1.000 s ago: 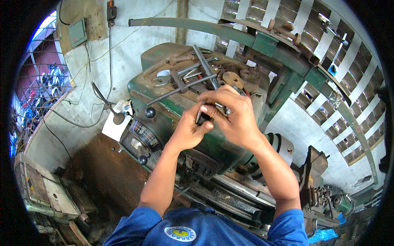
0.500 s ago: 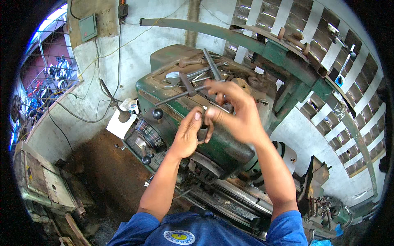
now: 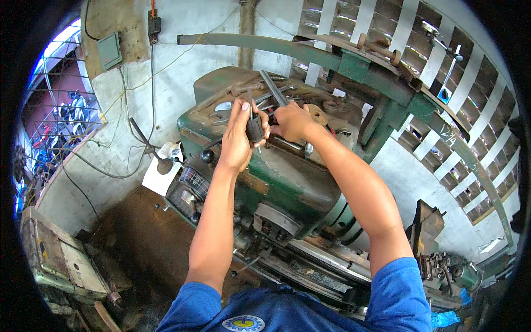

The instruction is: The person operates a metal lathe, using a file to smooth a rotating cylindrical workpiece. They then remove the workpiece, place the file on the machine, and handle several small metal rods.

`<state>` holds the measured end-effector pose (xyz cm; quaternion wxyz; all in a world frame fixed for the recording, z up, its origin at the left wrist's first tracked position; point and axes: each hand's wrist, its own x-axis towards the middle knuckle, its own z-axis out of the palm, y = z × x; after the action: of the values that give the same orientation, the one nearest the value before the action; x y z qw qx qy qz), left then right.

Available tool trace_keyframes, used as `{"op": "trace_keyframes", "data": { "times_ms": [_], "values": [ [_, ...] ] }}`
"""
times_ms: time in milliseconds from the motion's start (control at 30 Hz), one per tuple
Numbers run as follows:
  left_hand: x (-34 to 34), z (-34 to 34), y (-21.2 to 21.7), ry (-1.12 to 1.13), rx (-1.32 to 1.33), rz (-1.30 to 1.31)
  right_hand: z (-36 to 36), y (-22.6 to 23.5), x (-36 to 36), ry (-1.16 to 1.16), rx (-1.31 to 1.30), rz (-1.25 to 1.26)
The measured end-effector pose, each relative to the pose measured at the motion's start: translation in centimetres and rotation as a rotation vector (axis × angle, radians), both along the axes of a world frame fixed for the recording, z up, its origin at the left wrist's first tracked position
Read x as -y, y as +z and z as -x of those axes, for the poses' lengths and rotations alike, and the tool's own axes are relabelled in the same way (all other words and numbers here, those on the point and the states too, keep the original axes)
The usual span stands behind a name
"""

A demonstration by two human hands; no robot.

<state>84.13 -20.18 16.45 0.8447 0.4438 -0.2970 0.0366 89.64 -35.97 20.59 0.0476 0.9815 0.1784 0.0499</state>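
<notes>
My left hand (image 3: 238,137) is raised over the front of a green lathe headstock (image 3: 301,185). Its fingers curl round a dark, stubby metal piece (image 3: 254,130) with a thin rod showing above and below it. My right hand (image 3: 293,122) reaches among the tools on the headstock's top, fingers curled under; what they grip is hidden. Just beyond it lies a grey steel bar (image 3: 272,87). An open-ended spanner (image 3: 222,113) lies to the left, and a round tan piece with a hole (image 3: 316,114) to the right.
Black-knobbed levers (image 3: 207,156) stick out at the headstock's left front. A white sheet (image 3: 160,171) and a jointed lamp-like arm (image 3: 149,146) are beside them. Above the back right runs a long green curved beam (image 3: 354,65). A worn cabinet (image 3: 66,252) stands at lower left.
My hands were together in front of the headstock, fingers meeting. They have parted: the left has risen with the dark metal piece, and the right has gone down among the tools.
</notes>
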Motion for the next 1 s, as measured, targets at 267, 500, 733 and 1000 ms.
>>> {"op": "trace_keyframes", "data": {
  "times_ms": [267,500,733,1000],
  "values": [
    [1.8,-4.3,0.4,-0.041,0.021,0.045,-1.2,0.6,3.4,0.186,-0.067,0.06],
    [2.0,-8.6,-0.4,-0.114,-0.024,0.219,-5.9,2.9,3.4,0.223,-0.452,0.101],
    [1.1,-12.1,-0.2,0.017,-0.014,0.248,-7.3,3.9,3.6,0.051,-0.322,-0.058],
    [2.2,-10.8,-1.2,-0.154,0.048,-0.016,-3.6,5.0,9.8,0.041,-0.285,-0.915]
  ]
}}
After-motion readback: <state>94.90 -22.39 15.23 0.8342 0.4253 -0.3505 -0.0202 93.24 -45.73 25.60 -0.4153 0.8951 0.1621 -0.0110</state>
